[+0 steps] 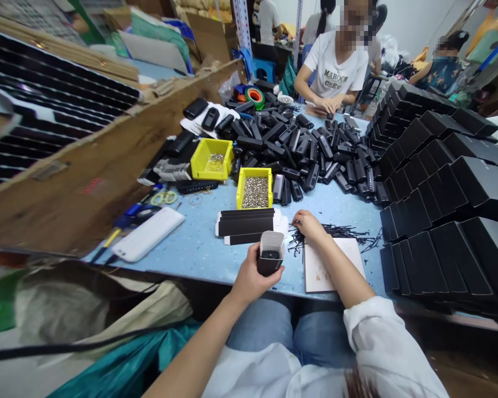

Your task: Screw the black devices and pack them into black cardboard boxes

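My left hand (255, 276) is wrapped round a small black cardboard box (269, 267), held tilted above the table's front edge. The box's light-coloured flap stands up, and a black device (270, 255) shows inside its mouth. My right hand (309, 225) reaches to the left end of a loose heap of thin black strips (344, 231). Its thumb and fingers are pinched together; what they hold is too small to make out. Just left of it lie flat black box blanks (245, 224) with white ends. A pale square board (315, 271) is under my right forearm.
Two yellow bins, one with small metal parts (255, 192), the other with fewer pieces (216, 161), stand behind the blanks. Black devices (292, 141) are heaped beyond. Stacked black boxes (435, 243) wall the right side. A white power bank-like block (149, 235) lies left. A co-worker (334, 66) sits opposite.
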### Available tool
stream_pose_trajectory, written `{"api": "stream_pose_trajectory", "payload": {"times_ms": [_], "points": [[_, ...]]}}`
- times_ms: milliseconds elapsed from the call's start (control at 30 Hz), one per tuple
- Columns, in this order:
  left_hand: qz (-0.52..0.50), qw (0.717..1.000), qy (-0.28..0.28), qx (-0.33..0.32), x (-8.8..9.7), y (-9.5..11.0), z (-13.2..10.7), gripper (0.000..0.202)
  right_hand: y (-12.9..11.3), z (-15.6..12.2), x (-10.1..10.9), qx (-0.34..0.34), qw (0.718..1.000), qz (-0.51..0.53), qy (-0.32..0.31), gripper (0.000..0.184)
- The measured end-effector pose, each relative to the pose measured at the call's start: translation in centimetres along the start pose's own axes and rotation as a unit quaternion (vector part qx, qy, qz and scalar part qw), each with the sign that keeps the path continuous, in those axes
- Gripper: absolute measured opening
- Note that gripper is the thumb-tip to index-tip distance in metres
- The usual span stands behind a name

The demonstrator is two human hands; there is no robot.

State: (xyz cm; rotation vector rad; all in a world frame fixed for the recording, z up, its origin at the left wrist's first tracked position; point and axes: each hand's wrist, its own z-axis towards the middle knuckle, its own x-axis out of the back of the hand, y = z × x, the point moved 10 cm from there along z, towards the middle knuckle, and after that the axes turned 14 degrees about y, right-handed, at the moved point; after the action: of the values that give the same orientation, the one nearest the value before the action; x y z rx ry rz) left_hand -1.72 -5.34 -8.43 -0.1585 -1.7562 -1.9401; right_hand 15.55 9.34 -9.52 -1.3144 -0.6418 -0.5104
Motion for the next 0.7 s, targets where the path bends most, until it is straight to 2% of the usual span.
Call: {"api": "stream_pose_trajectory", "payload": {"times_ms": [100, 233, 300, 367, 467, 500, 533, 600, 633, 700], "points": [[0.008, 0.999, -0.009, -0.033, -1.4, 0.1, 0.3, 0.07, 0.7, -1.6, 0.4, -0.021, 0.999, 0.025, -0.008, 0.041], [0.037, 0.995, -0.057, -0.071, -2.9, 0.4, 0.0, 0.083, -1.7, -7.6, 3.2, -0.054, 0.983, 0.161, 0.072, 0.062], [0.042, 0.993, -0.088, -0.068, -3.6, 0.2, -0.2, 0.091, -3.7, -10.0, 3.7, -0.029, 0.977, 0.187, 0.097, 0.058], [0.032, 0.992, -0.092, -0.086, -3.9, 0.4, -0.3, 0.085, -4.8, -11.3, 3.5, -0.007, 0.982, 0.148, 0.115, 0.051], [0.021, 0.985, -0.091, -0.148, -4.4, 1.2, -0.5, 0.051, -3.1, -11.6, 2.5, -0.082, 0.975, 0.156, 0.137, 0.062], [0.023, 0.983, -0.098, -0.152, -4.6, 1.3, -0.4, 0.048, -2.4, -11.5, 1.6, -0.111, 0.969, 0.184, 0.12, 0.068], [0.025, 0.984, -0.108, -0.141, -4.9, 1.2, -0.3, 0.053, -2.1, -11.4, 0.5, -0.121, 0.965, 0.215, 0.087, 0.072], [0.021, 0.987, -0.13, -0.091, -5.5, 0.8, 0.1, 0.077, -2.5, -11.3, -1.6, -0.099, 0.961, 0.258, 0.012, 0.072], [0.014, 0.988, -0.141, -0.066, -5.8, 0.8, 0.2, 0.089, -2.6, -11.4, -2.2, -0.091, 0.96, 0.264, -0.006, 0.069], [0.009, 0.987, -0.159, -0.038, -6.2, 0.9, 0.3, 0.101, -1.9, -11.5, -2.4, -0.125, 0.955, 0.269, 0.005, 0.068]]}}
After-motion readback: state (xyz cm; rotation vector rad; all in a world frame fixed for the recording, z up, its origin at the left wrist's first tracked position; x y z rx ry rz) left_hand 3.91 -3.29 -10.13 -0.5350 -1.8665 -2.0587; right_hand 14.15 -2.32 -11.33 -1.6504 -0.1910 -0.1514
